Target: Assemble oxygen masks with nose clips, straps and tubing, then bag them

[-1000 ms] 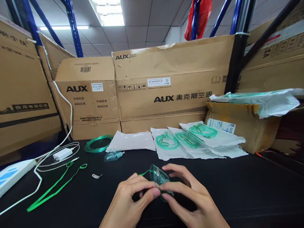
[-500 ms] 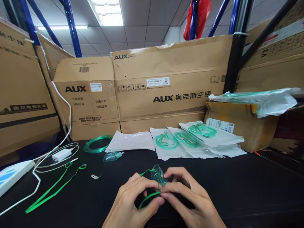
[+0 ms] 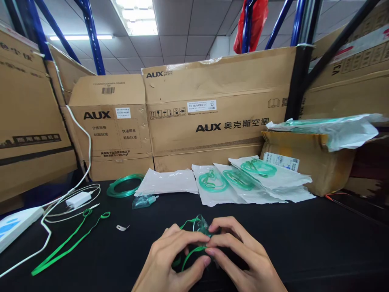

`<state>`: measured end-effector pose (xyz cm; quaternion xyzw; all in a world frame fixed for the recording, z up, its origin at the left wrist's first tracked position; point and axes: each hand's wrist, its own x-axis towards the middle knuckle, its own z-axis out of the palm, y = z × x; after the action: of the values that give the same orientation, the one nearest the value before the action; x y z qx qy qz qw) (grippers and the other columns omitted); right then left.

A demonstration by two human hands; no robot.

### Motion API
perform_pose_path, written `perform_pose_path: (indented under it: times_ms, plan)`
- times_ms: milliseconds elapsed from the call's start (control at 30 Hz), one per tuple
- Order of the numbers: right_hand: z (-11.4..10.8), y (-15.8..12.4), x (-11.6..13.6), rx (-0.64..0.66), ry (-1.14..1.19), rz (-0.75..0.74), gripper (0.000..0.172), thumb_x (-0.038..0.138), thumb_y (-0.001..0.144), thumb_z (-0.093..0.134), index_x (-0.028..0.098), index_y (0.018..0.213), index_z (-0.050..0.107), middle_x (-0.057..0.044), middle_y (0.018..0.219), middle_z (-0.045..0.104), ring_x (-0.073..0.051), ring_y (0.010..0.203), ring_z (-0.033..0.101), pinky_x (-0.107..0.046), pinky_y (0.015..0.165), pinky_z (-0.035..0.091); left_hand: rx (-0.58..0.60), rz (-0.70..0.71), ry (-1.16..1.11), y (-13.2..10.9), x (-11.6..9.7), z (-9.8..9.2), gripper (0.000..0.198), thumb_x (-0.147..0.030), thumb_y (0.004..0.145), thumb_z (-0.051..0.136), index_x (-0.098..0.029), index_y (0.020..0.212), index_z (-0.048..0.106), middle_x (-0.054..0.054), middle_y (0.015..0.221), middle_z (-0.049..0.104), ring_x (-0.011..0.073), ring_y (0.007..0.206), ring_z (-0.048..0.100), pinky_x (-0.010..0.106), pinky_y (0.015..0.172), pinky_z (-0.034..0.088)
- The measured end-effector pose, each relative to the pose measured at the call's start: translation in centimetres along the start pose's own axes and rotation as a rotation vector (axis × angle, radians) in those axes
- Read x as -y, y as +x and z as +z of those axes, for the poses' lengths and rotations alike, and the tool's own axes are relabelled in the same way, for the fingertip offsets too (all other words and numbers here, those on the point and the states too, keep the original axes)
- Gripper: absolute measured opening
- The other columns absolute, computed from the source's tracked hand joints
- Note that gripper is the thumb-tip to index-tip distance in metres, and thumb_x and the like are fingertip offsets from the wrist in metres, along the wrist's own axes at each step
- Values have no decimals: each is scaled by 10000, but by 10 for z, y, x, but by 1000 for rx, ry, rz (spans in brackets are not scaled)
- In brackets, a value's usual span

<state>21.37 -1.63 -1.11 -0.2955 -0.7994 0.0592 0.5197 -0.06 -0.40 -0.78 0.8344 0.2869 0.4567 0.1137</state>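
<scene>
In the head view, a small clear-green oxygen mask (image 3: 200, 224) is held low in front of me, with a green elastic strap (image 3: 191, 254) running from it. My left hand (image 3: 167, 255) is closed, its fingertips pinching at the strap and the mask's near edge. From the other side my right hand (image 3: 243, 251) grips the mask, its thumb and fingers also pressing on the strap end. The fingertips of both hands meet there and hide the exact joint. A second clear mask (image 3: 144, 201) lies farther back on the black table (image 3: 291, 239).
At left lie a loose green strap (image 3: 60, 254), a small metal piece (image 3: 122, 228), a white cable and a power strip (image 3: 18, 221). Coiled green tubing (image 3: 111, 190), a white packet (image 3: 168, 181) and several bagged mask sets (image 3: 209, 196) line the back, before large cardboard boxes (image 3: 219, 89).
My fingertips have shifted slightly at the strap and mask edge, and the left thumb has moved a little down. The mask stays between both hands.
</scene>
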Motion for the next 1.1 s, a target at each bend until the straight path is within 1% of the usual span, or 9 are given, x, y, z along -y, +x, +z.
perform_pose_path:
  times_ms: [100, 233, 400, 533, 600, 733, 900, 1000, 1100]
  plan:
    - [1, 0, 1, 2, 5, 4, 194, 83, 995, 641, 261, 1043, 701, -30, 1110, 640, -156, 1029, 697, -212, 911, 563, -23, -4, 25, 0, -1, 1, 400, -107, 875, 772, -352, 1176, 677, -91, 892, 759, 144, 720, 617, 247, 696, 492]
    - [0, 1, 1, -4, 12, 3, 195, 74, 987, 641, 259, 1018, 693, -29, 1093, 651, -158, 1010, 703, -218, 899, 568, -61, -20, 49, -1, -3, 3, 378, -110, 856, 767, -350, 1134, 678, -101, 890, 768, 146, 711, 602, 256, 713, 494]
    - [-12, 6, 3, -15, -14, -1, 187, 85, 992, 636, 264, 1011, 686, -30, 1096, 665, -158, 1002, 710, -226, 893, 573, -66, -93, -1, 0, -6, 1, 320, -138, 868, 732, -340, 1115, 701, -85, 910, 787, 153, 741, 618, 249, 721, 520]
    - [-22, 9, 5, -13, -52, 4, 184, 91, 989, 646, 268, 1009, 690, -31, 1098, 674, -155, 989, 719, -220, 872, 579, -56, -157, -4, 1, -8, -2, 242, -176, 876, 713, -319, 1070, 726, -60, 868, 775, 165, 731, 628, 265, 725, 544]
    - [-25, 12, 7, -20, -67, -8, 180, 95, 988, 647, 268, 1008, 691, -38, 1098, 680, -163, 989, 725, -228, 862, 587, -53, -181, 13, 1, -9, -3, 226, -188, 876, 700, -317, 1059, 726, -54, 874, 775, 170, 730, 634, 288, 753, 555]
    - [-34, 19, 12, -61, -106, -28, 163, 115, 990, 648, 272, 994, 687, -28, 1083, 692, -159, 982, 735, -215, 850, 588, -50, -211, 50, -1, -8, -3, 205, -215, 889, 669, -322, 1059, 710, -55, 896, 780, 173, 704, 628, 355, 831, 559]
    - [-50, 24, 16, -138, -143, 4, 99, 206, 999, 663, 285, 942, 683, -27, 1050, 718, -193, 963, 747, -263, 860, 604, -55, -225, 10, 0, -8, -4, 217, -197, 862, 673, -318, 1038, 710, -53, 880, 753, 166, 729, 647, 289, 718, 547]
    - [-58, 24, 16, -203, -154, 25, 80, 265, 999, 679, 295, 925, 682, -29, 1039, 728, -211, 979, 745, -276, 872, 600, -64, -240, -31, 0, -9, -4, 221, -183, 860, 666, -312, 1035, 707, -49, 904, 757, 167, 802, 696, 284, 755, 548]
    - [-62, 24, 16, -237, -136, 46, 85, 276, 998, 686, 305, 918, 688, -15, 1027, 728, -197, 993, 739, -243, 875, 587, -61, -242, -29, 0, -10, -4, 218, -185, 862, 664, -305, 1037, 713, -34, 909, 768, 188, 838, 707, 321, 809, 552]
